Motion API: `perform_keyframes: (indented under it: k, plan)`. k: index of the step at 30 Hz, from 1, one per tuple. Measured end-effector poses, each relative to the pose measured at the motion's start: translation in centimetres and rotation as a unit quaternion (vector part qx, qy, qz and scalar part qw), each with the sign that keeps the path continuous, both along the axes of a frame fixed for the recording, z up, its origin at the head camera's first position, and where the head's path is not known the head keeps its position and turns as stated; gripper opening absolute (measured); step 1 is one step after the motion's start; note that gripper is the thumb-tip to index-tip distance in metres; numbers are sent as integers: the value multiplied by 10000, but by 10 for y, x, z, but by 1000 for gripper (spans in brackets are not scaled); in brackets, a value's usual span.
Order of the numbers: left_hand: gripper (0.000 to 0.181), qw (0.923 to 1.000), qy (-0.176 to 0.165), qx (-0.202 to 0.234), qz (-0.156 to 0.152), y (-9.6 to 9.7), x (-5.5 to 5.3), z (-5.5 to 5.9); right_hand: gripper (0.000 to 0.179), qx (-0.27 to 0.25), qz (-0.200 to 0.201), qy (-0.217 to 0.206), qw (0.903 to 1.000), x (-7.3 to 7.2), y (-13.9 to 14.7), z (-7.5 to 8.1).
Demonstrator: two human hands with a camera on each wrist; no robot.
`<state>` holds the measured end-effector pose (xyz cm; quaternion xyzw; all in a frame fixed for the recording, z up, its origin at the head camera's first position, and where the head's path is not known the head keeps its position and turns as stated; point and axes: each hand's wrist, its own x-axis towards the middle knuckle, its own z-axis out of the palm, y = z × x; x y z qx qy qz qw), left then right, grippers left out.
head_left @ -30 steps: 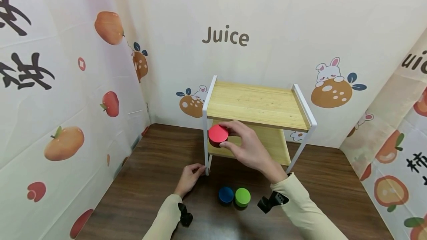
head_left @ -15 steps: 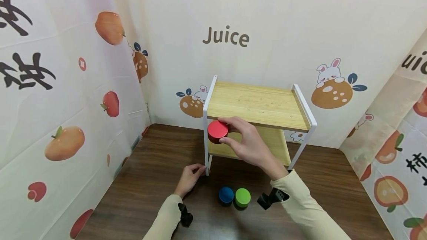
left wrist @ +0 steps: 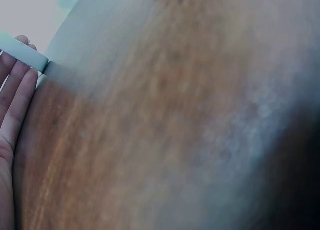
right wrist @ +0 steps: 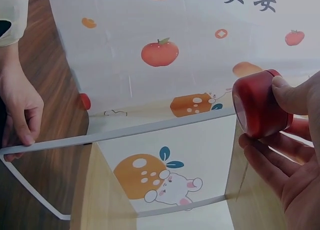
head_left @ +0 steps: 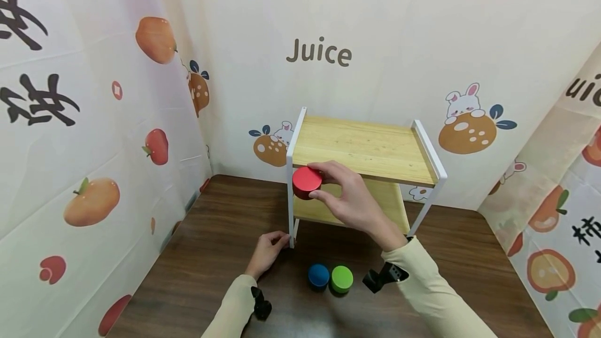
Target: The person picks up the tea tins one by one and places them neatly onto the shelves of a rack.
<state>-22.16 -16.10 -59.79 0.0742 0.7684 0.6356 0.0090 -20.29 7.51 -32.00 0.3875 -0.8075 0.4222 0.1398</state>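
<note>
My right hand [head_left: 354, 200] grips a small round red tin [head_left: 307, 182] between thumb and fingers. It holds the tin in the air in front of the left side of a two-tier wooden shelf [head_left: 363, 145], just below the top board's level. In the right wrist view, the red tin [right wrist: 260, 104] is tilted on its side, and the thumb lies against its edge. Low on the left, my left hand [head_left: 265, 253] pinches the foot of the shelf's white front leg [head_left: 290, 207]. Fingers [left wrist: 22, 97] show behind that white leg [left wrist: 22, 52] in the left wrist view.
A blue round tin [head_left: 319, 276] and a green round tin [head_left: 341, 278] stand side by side on the dark wooden table [head_left: 202, 254], in front of the shelf. Fruit-printed curtains [head_left: 385, 40] close off the back and both sides.
My right hand has risen slightly with the red tin. The left hand stays at the shelf leg, and the blue and green tins have not moved.
</note>
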Motion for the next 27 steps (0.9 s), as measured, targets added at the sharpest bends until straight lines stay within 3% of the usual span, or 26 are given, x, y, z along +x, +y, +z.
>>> perform_keyframes:
  k: [5, 19, 27]
  plan:
    - [23, 9999, -41, 147, -78, 0, 0, 1, 50, -3, 30, 0, 10000, -1, 0, 3]
    - [23, 10000, 85, -29, 12, 1, 1, 5, 52, -99, 30, 1, 9999, -2, 1, 15]
    - [21, 10000, 30, 12, -20, 0, 0, 1, 51, -91, 37, 96, 9999, -6, 0, 25]
